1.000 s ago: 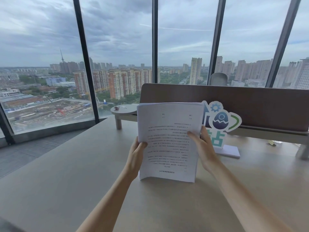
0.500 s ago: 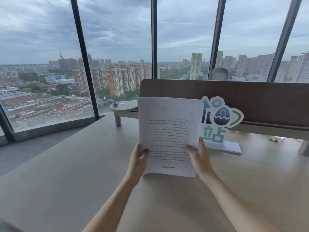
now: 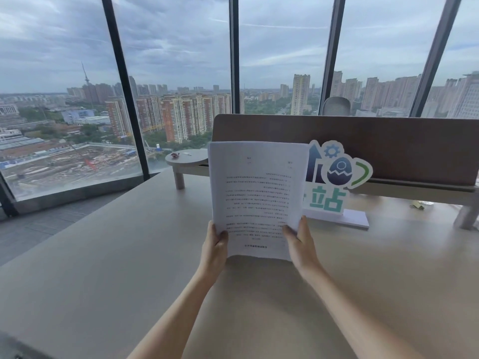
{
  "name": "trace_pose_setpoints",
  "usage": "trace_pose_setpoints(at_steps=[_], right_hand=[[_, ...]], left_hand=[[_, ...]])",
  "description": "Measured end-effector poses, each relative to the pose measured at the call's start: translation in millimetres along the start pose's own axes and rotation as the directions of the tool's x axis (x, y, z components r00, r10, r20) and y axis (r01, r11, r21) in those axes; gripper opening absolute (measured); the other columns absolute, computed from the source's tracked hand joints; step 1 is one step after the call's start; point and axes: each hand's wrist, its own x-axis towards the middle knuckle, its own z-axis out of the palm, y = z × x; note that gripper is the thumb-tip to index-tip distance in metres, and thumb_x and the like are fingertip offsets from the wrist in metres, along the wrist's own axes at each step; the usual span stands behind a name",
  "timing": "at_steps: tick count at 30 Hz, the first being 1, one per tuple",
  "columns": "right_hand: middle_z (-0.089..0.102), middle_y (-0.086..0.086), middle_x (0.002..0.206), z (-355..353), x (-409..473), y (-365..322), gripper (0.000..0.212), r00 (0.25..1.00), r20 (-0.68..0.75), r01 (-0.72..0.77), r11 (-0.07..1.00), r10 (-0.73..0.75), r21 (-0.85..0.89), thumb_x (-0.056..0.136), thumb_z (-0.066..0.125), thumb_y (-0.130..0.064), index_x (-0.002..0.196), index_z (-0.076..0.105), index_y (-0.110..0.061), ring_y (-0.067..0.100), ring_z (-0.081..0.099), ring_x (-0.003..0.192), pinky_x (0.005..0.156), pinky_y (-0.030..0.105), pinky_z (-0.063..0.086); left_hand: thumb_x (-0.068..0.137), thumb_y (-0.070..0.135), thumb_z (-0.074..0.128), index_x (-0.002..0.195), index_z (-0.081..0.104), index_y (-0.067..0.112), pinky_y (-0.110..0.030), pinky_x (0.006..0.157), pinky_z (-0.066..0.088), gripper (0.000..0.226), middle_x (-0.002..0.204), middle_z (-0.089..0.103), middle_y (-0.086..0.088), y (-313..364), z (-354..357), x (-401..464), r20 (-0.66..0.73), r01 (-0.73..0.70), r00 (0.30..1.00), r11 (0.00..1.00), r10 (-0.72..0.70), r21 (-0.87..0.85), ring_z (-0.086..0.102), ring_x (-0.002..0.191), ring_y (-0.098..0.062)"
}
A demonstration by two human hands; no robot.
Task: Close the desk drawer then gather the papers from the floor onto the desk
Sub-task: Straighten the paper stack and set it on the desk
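Beyond the fingers [image 3: 222,235] of the left hand [image 3: 214,246] and those of the right hand [image 3: 302,242], a colourful cut-out sign [image 3: 334,177] with an egg, a gear and teal characters stands on a flat white base, partly hidden behind the right edge of the papers [image 3: 255,198]. Farther back runs a brown, matte divider panel [image 3: 388,143] with rounded corners, and under it a low grey shelf [image 3: 185,158] with a rounded end on a short cylindrical leg, off to the far left of the fingers; small items lie on it, too small to tell. To the far right of the fingers a small yellowish object [image 3: 416,204] lies near the shelf's other leg. A grey mesh chair back [image 3: 336,106] rises behind the divider, before tall glass windows [image 3: 168,60] with dark frames. The papers are a thin white sheaf of printed sheets, held upright with the text upside down, the bottom edge curling slightly and just above or touching the bench [image 3: 103,268]; I cannot tell which. Both sets of fingers are closed on the sheaf's lower corners, thumbs on the near face, the other digits hidden behind. The bench is smooth, pale beige and bare around the hands, with nothing between them and its surface.
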Motion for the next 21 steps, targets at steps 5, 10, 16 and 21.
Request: trace_pose_setpoints(at_steps=[5,10,16,21], right_hand=[[0.064,-0.010,0.115,0,6,-6,0.024,1.000,0.006,0.004,0.998,-0.003,-0.063,0.101,0.050,-0.011,0.122,0.046,-0.023,0.012,0.061,0.105,0.091,0.029,0.045],[0.063,-0.006,0.117,22,11,-20,0.035,0.999,0.042,-0.008,0.993,0.013,-0.114,0.099,0.047,-0.010,0.133,0.044,-0.020,0.017,0.061,0.104,0.086,0.031,0.048],[0.071,0.001,0.121,74,28,-12,0.054,0.983,0.125,-0.120,0.985,0.135,-0.121,0.082,0.035,-0.009,0.127,0.064,-0.020,0.025,0.065,0.113,0.101,0.050,0.052],[0.069,0.004,0.101,129,27,-17,0.032,0.943,0.164,-0.274,0.956,0.289,-0.108,0.087,0.035,0.002,0.102,0.057,-0.016,0.028,0.067,0.097,0.090,0.049,0.058]], left_hand=[[0.089,0.008,0.040,0.103,0.051,0.020,-0.043,0.090,0.049,0.021,0.100,0.064,-0.003,5,-5,-1,-0.065,-0.001,0.998,0.999,0.004,0.048,0.059,0.099,-0.029],[0.083,0.000,0.042,0.097,0.057,0.010,-0.037,0.075,0.047,0.023,0.098,0.067,-0.011,14,-29,0,-0.154,0.067,0.986,0.998,-0.068,-0.010,0.060,0.087,-0.025],[0.082,0.004,0.040,0.090,0.055,0.007,-0.036,0.069,0.045,0.017,0.087,0.061,-0.007,13,-78,5,-0.320,0.206,0.929,0.978,-0.184,0.034,0.058,0.083,-0.029],[0.082,0.001,0.043,0.094,0.056,0.005,-0.039,0.073,0.051,0.018,0.090,0.064,-0.012,2,-125,13,-0.431,0.277,0.884,0.946,-0.182,0.170,0.061,0.084,-0.031]])
